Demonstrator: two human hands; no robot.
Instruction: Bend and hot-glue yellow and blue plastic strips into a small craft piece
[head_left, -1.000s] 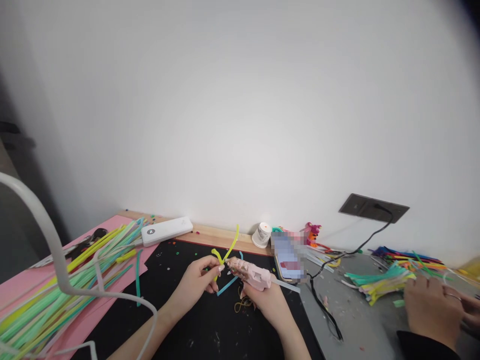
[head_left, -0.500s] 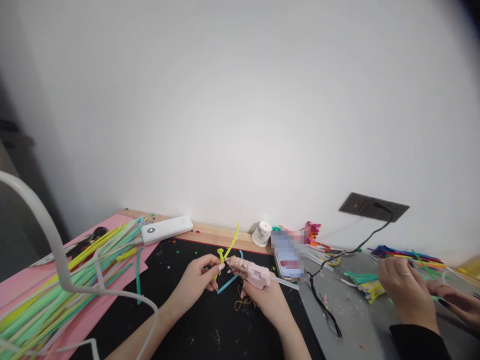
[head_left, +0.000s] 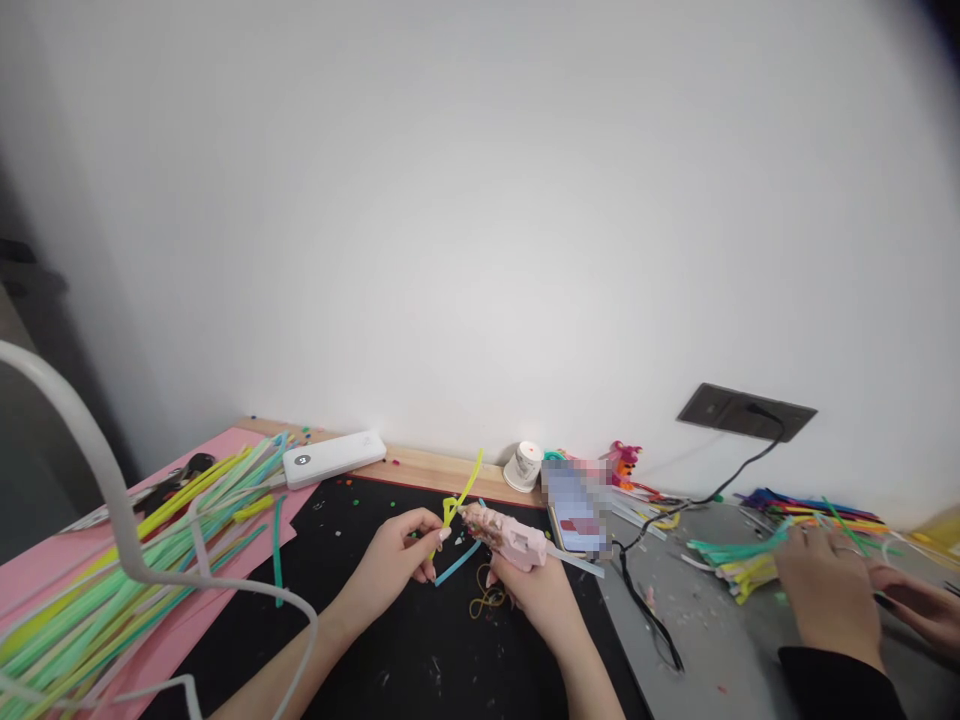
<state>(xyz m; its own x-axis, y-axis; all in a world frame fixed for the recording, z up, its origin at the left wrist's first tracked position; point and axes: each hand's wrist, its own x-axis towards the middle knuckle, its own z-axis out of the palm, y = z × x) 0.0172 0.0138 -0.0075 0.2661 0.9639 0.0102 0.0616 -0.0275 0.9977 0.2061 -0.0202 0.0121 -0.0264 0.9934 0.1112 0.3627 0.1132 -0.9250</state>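
Note:
Between the fingertips of my left hand (head_left: pixel 409 548) is a yellow pipe cleaner (head_left: pixel 470 482), bent into a small loop, with one long end pointing up and right. My right hand (head_left: pixel 529 585) is wrapped round a pink hot glue gun (head_left: pixel 514 537). Its stained nozzle points left, close beside the loop. A clear glue stick (head_left: pixel 576 562) sticks out of the gun's back. Below the nozzle a blue pipe cleaner (head_left: pixel 457 565) lies on the black mat (head_left: pixel 420 660), near a tangle of thin brownish-yellow cord (head_left: pixel 487 597).
Many pale pipe cleaners (head_left: pixel 150 560) cover pink paper (head_left: pixel 225 600) at left, by a white power bank (head_left: pixel 334 458). A white lamp arm (head_left: pixel 112 480) crosses the left foreground. A paper cup (head_left: pixel 523 466), phone (head_left: pixel 577 515) and black cable (head_left: pixel 649 610) stand right of centre; a co-worker's hands (head_left: pixel 829 590) are far right.
The glue gun has shifted slightly right, its nozzle drawing back from the yellow pipe cleaner. The yellow loop has turned a little in my left fingers. The co-worker's hand has moved right.

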